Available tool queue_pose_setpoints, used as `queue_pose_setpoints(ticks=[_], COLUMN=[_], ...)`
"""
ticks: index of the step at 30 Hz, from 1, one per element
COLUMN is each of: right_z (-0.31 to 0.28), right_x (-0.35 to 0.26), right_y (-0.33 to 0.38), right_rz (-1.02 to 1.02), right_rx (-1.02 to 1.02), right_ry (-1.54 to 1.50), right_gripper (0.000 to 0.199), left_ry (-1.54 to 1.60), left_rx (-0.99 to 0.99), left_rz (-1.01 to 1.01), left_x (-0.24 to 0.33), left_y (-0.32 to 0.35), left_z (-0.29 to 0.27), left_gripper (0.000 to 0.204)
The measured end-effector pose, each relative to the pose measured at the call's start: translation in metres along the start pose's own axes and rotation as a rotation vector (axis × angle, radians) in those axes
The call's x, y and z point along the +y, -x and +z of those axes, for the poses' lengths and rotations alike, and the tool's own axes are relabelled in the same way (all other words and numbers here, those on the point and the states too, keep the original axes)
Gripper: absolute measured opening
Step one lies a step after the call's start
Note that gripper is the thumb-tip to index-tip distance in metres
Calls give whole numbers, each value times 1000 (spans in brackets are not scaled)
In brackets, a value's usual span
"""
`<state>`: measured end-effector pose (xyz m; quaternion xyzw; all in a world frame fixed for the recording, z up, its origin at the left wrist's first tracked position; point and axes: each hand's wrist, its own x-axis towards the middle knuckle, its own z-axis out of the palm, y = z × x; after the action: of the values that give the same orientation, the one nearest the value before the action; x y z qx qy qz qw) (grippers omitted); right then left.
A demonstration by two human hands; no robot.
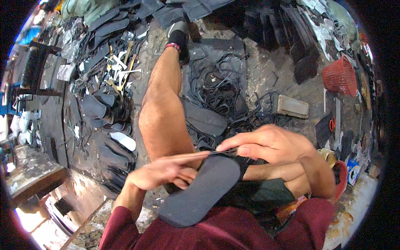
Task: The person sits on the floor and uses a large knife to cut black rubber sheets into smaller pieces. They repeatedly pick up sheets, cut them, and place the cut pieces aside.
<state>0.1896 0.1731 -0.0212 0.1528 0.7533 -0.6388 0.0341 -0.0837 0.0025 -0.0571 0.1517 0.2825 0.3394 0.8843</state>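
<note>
A dark grey shoe sole (202, 189) lies tilted across my lap, its narrower end toward my body. My left hand (164, 173) grips its left side, with the index finger stretched along the far edge and the other fingers curled under. At that far edge my right hand (271, 143) pinches a thin, dark, flat piece (225, 152) between thumb and fingers. Whether this is a blade or a strip of the sole material I cannot tell. Both hands are slightly blurred.
Past my bent leg, a dark mat (216, 50) bears tangled black offcuts (218, 85). Stacked soles (100, 106) and white scraps (121, 66) lie at left. A pale block (293, 106) and a red basket (339, 76) stand at right; a wooden bench (37, 179) is at far left.
</note>
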Motion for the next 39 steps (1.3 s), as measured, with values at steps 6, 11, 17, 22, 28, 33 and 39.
queue_pose_setpoints(ticks=[6,11,17,22,28,33,39], right_z=[77,120,180,211,177,153,142], right_x=[-21,-19,39,52,31,8,9], right_y=[49,44,80,95,95,94,44], right_rz=[14,-132,-52,-24,24,96,-13], right_rx=[601,929,1212,1268,1117,931,936], right_ry=[-333,-566,205,223,267,429,248], right_gripper=[40,40,39,36,35,39,38], left_ry=[255,172,343,368,229,61,-119], left_rx=[646,650,678,619,622,747,758], left_rz=[294,899,769,660,671,679,564], left_x=[-18,-5,-2,-14,-40,-55,-58], left_y=[-15,-77,-98,-95,-82,-66,-57], left_z=[46,111,104,93,66,54,66], left_gripper=[73,70,45,24,33,32,45])
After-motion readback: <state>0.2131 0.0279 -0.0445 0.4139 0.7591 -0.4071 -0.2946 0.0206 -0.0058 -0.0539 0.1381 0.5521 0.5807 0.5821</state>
